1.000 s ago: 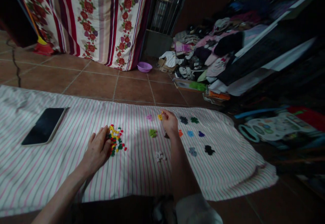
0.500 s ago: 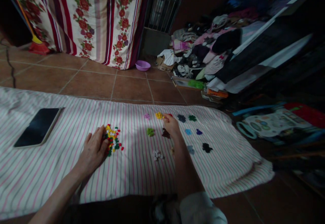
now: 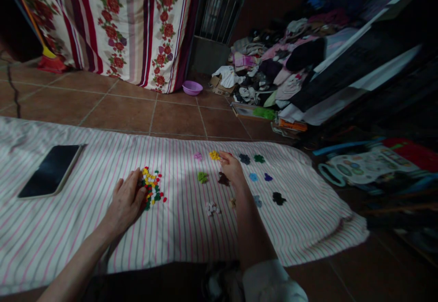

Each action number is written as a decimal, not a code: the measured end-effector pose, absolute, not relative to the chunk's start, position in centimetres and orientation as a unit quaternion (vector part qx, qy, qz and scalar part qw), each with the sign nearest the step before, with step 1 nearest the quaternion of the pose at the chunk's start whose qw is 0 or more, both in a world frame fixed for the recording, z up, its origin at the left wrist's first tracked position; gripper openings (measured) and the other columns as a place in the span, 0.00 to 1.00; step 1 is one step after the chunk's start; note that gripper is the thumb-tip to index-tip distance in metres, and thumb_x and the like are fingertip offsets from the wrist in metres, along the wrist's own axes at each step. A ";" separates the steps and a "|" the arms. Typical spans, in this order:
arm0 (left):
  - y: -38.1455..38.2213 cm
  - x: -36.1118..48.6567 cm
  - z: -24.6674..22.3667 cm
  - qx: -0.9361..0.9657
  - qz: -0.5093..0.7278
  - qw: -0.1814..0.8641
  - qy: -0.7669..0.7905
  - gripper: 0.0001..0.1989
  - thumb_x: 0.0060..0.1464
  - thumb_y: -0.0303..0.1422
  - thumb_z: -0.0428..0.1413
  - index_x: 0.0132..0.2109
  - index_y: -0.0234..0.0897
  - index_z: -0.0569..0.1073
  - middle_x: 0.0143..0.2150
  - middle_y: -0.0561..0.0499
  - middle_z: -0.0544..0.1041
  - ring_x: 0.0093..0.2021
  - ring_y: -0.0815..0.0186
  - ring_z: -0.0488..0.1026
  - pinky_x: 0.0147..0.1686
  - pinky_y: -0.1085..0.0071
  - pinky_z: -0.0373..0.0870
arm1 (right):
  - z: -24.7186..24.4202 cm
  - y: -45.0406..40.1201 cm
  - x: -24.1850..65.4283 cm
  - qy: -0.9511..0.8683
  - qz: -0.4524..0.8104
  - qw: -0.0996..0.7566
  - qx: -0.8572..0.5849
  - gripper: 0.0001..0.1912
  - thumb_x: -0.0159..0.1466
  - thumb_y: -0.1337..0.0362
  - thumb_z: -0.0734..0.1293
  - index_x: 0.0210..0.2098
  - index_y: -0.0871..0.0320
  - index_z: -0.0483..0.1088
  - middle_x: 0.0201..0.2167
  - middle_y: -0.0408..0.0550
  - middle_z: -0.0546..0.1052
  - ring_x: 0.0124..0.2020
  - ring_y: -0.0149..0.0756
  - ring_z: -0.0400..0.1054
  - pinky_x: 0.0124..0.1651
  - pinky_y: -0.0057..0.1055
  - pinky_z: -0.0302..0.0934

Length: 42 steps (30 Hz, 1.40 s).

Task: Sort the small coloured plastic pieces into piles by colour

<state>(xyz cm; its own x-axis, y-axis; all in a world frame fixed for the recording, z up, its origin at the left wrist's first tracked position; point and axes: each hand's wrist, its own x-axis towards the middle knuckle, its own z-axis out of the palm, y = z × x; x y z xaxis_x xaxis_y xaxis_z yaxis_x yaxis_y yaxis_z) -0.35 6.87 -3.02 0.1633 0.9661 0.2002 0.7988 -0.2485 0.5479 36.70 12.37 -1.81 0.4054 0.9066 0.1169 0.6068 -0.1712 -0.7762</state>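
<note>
My left hand (image 3: pixel 126 199) lies palm down on the striped cloth, fingers stretched out, its fingertips at the edge of a mixed pile of small pieces (image 3: pixel 152 185) in yellow, red, green, white and orange. The right hand (image 3: pixel 232 167) reaches to the far side, thumb and fingers pinched together at the right edge of a yellow pile (image 3: pixel 214 155). What lies in that pinch is too small to make out. Under its wrist a dark brown pile (image 3: pixel 223 179) is partly covered. A lime green pile (image 3: pixel 202 177) and a pink pile (image 3: pixel 198 156) sit to its left.
Other single-colour piles lie around the right forearm: white (image 3: pixel 212 208), beige (image 3: pixel 232 202), light blue (image 3: pixel 253 177), dark green (image 3: pixel 259 158), black (image 3: pixel 278 198). A phone (image 3: pixel 51 171) rests at the left. Beyond the cloth (image 3: pixel 178 247) stand a purple basin (image 3: pixel 192 88) and heaped clothes.
My right hand has shifted very slightly at the yellow pile. The yellow piece seen at its fingertips no longer shows apart from the pile. The left hand stays in place.
</note>
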 end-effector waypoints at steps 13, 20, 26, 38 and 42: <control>7.0 -0.4 -2.9 0.745 0.256 0.176 0.591 0.32 0.61 0.44 0.37 0.65 0.27 0.54 0.63 0.33 0.67 0.65 0.55 0.62 0.66 0.48 0.51 | -1.4 12.2 37.1 -0.514 0.177 0.373 -0.752 0.23 0.59 0.72 0.59 0.50 0.57 0.75 0.44 0.50 0.81 0.47 0.37 0.74 0.54 0.34 0.66; 7.0 -0.4 -2.8 0.739 0.258 0.186 0.594 0.30 0.62 0.43 0.38 0.65 0.30 0.54 0.62 0.35 0.68 0.65 0.55 0.63 0.66 0.47 0.51 | -2.0 12.4 37.2 -0.496 0.224 0.413 -0.730 0.25 0.57 0.73 0.59 0.51 0.58 0.74 0.44 0.52 0.80 0.46 0.37 0.75 0.52 0.35 0.68; 7.0 -0.3 -2.9 0.736 0.259 0.182 0.599 0.29 0.62 0.40 0.37 0.66 0.31 0.55 0.63 0.36 0.68 0.66 0.56 0.61 0.66 0.46 0.51 | -2.6 12.7 37.5 -0.473 0.253 0.461 -0.706 0.24 0.54 0.74 0.58 0.47 0.58 0.74 0.43 0.53 0.80 0.43 0.36 0.76 0.50 0.36 0.70; 7.6 -0.3 -3.4 0.707 0.312 0.234 0.591 0.30 0.61 0.34 0.38 0.68 0.32 0.50 0.64 0.38 0.67 0.69 0.57 0.56 0.67 0.46 0.48 | -2.3 12.7 37.8 -0.482 0.203 0.438 -0.731 0.18 0.55 0.69 0.60 0.41 0.55 0.76 0.39 0.50 0.81 0.41 0.39 0.76 0.47 0.38 0.70; 7.5 -0.2 -2.7 0.690 0.314 0.278 0.589 0.30 0.61 0.34 0.39 0.69 0.31 0.48 0.65 0.38 0.66 0.68 0.60 0.58 0.69 0.46 0.41 | -0.6 12.5 35.5 -0.537 0.122 0.418 -0.723 0.16 0.58 0.63 0.61 0.41 0.54 0.77 0.40 0.50 0.81 0.44 0.42 0.75 0.52 0.41 0.68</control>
<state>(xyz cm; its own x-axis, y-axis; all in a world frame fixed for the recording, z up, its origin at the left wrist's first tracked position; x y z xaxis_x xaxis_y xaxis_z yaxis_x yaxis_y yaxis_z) -0.17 7.49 -2.66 0.1074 0.9886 0.1058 0.6387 -0.1502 0.7547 35.50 12.55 -0.56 0.3944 0.8777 0.2720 0.6744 -0.0754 -0.7345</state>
